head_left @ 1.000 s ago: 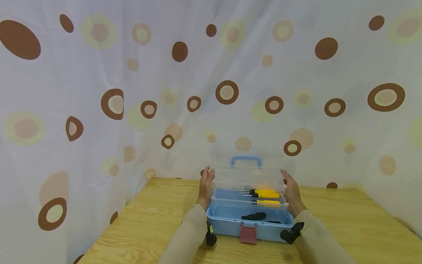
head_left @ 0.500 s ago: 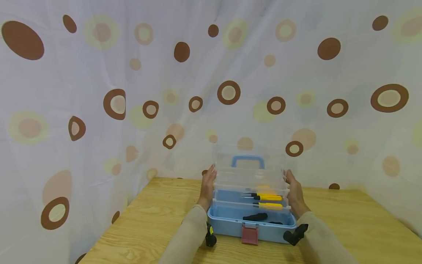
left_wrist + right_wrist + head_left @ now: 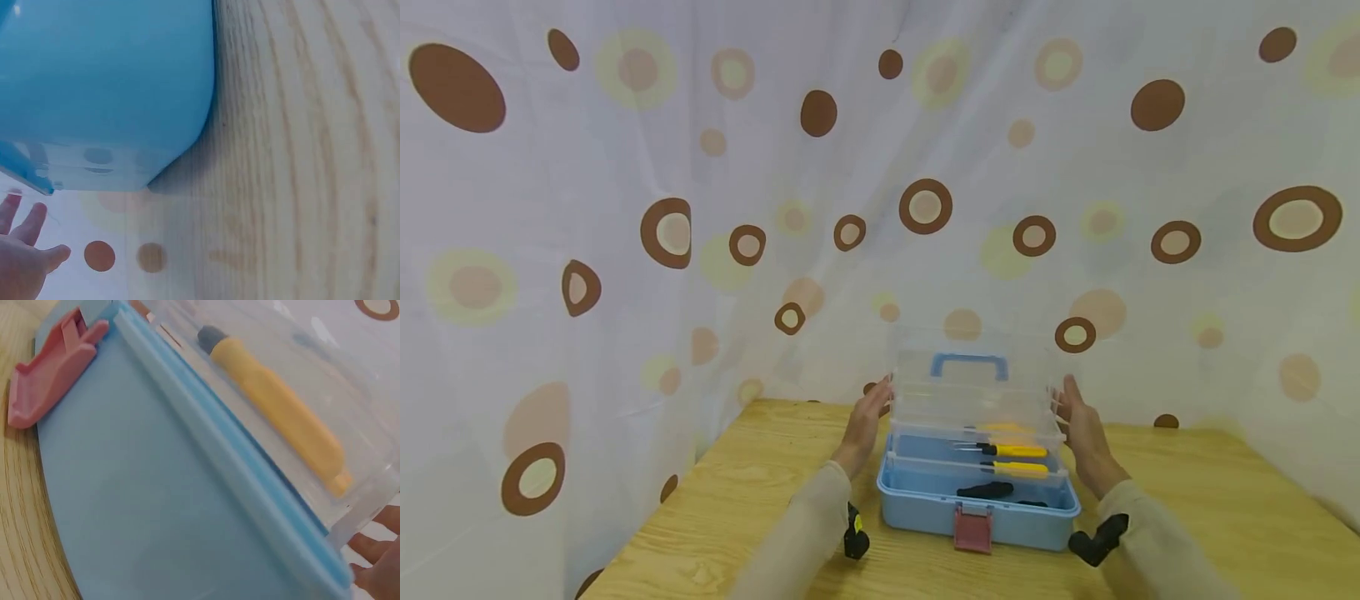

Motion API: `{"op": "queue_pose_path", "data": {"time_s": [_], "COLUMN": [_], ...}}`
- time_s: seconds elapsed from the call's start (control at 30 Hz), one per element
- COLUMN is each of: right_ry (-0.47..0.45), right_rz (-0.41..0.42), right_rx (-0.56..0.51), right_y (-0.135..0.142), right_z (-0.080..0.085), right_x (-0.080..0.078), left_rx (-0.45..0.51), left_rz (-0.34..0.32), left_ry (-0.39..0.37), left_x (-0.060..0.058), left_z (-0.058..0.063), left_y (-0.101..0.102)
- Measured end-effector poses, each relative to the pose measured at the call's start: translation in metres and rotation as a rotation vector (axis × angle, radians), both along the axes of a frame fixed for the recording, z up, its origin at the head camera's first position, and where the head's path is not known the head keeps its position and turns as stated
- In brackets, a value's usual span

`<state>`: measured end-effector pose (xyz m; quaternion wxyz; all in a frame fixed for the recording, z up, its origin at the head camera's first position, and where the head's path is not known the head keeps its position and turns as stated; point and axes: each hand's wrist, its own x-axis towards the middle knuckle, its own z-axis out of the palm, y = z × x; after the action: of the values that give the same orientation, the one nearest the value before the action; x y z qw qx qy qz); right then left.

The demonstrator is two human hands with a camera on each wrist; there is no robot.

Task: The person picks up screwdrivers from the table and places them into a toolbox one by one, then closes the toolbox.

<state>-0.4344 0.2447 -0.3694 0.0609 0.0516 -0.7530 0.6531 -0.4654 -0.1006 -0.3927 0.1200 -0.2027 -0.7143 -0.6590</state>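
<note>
A light blue toolbox (image 3: 917,510) stands on the wooden table with its clear lid (image 3: 1026,375) raised and clear trays lifted above the base. Yellow-handled screwdrivers (image 3: 1018,451) lie in the trays, and a black-handled tool (image 3: 985,490) rests in the base. My left hand (image 3: 863,421) is beside the left end of the lid and trays, its fingers spread in the left wrist view. On the opposite side, my right hand (image 3: 1088,437) has extended fingers close to the trays' right end; contact cannot be made out. Neither hand grips anything.
The red front latch (image 3: 973,530) hangs down, also visible as a pink latch (image 3: 53,372) in the right wrist view. A blue handle (image 3: 970,358) is on the lid. The table (image 3: 737,483) meets a dotted curtain (image 3: 970,150) behind.
Both hands have moved outward from the toolbox's ends, the left one leftward and the right one rightward. The lid and trays stay raised. The head view has shifted slightly.
</note>
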Motion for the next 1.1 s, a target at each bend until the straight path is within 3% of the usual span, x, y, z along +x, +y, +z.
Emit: {"op": "queue_pose_path", "data": {"time_s": [0.2,0.47,0.73,0.87,1.1], "right_ry": [-0.087,-0.148,-0.129,-0.1,-0.055], "right_rz": [0.035,0.139,0.298,0.345,0.406], "right_rx": [0.045,0.057,0.075,0.052,0.01], "right_y": [0.004,0.016,0.02,0.026,0.035], "right_z": [0.012,0.01,0.004,-0.009,-0.021], "right_x": [0.008,0.023,0.032,0.03,0.037], "left_rx": [0.002,-0.061,-0.181,-0.169,-0.147], "left_rz": [-0.016,-0.066,0.056,0.044,-0.036], "left_ry": [-0.028,-0.109,-0.115,-0.163,-0.211], "left_x": [0.01,0.022,0.04,0.044,0.047], "left_z": [0.004,0.005,0.011,0.007,-0.002], "left_y": [-0.004,-0.009,-0.004,-0.004,-0.006]}}
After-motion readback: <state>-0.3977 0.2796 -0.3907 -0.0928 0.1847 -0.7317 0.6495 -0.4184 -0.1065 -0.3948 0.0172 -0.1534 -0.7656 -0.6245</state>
